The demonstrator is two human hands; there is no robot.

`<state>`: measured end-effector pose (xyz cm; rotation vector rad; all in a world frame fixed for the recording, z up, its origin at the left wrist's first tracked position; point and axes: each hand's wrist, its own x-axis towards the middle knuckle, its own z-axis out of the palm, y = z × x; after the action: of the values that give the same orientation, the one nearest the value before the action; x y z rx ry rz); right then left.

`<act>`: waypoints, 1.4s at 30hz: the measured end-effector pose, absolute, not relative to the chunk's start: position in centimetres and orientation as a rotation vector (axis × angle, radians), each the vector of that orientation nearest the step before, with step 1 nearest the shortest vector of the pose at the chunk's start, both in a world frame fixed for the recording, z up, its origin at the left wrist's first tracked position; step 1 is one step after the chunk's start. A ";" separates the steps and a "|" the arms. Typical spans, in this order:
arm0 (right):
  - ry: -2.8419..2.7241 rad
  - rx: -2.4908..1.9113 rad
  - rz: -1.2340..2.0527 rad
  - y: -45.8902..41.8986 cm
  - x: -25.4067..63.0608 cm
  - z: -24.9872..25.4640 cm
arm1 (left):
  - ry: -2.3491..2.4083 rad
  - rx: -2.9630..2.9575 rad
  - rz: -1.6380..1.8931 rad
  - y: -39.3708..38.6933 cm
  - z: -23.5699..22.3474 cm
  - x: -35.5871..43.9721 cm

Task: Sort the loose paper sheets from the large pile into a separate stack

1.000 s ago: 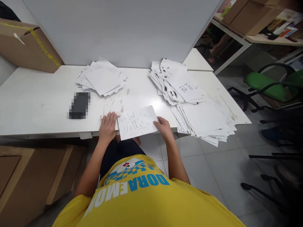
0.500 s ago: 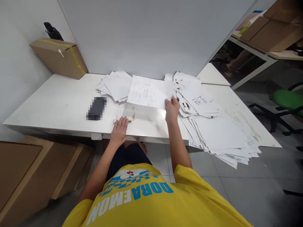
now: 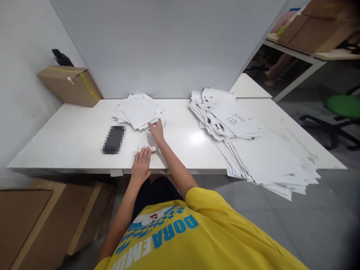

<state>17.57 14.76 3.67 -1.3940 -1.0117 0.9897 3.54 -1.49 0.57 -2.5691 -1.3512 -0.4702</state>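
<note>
Head view: the left hand [image 3: 141, 167] lies palm down near the front edge of the table [image 3: 180, 144], its extended fingers covering part of a small cream-coloured tool [image 3: 153, 150], perhaps a stapler; whether these fingers grip the tool or merely rest on it cannot be told; the right hand [image 3: 156, 131], farther back, is loosely parted at thumb and forefinger and holds nothing visible; its fingertips are at the near right edge of a loose stack of paper sheets [image 3: 137, 110], contact being too fine to tell.

Just in front of this stack, left of the hands, lies a dark rectangular object [image 3: 114, 140], pixelated; at the right, well apart, a larger fanned pile [image 3: 219, 112] bears black smudges and handwritten characters on its upper sheets; mostly blank sheets [image 3: 270, 153] spread from it, some overhanging the table's front edge.

Farther out, a yellow-taped cardboard box [image 3: 70, 86] stands at the far left corner; a grey partition [image 3: 168, 45] rises behind the table; brown cartons [image 3: 75, 210] sit below at left; the wearer's yellow T-shirt [image 3: 182, 232] fills the foreground; a green-seated chair [image 3: 344, 106] appears at far right, and another person's bare leg [image 3: 277, 71] beneath a second table.
</note>
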 end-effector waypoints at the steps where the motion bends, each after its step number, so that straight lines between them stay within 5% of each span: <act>1: -1.032 -1.413 0.982 14.4 18.3 3.4 | -1.354 -2.566 -0.482 -1.4 0.6 3.6; 15: -1.704 -1.287 0.749 14.2 19.5 4.4 | -1.331 -2.565 -0.722 -0.1 0.0 3.8; 28: -1.297 -2.282 -0.129 2.6 45.3 6.9 | -1.307 -2.556 -0.768 0.0 -0.5 3.6; 42: -1.356 -2.545 -0.183 -1.9 51.3 5.9 | -1.332 -2.508 -0.744 -0.1 -0.3 3.6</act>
<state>51.29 -1.94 5.91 -2.5451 -1.3564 -0.1830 3.65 -0.13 -0.34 -2.5082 -1.3319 -0.7445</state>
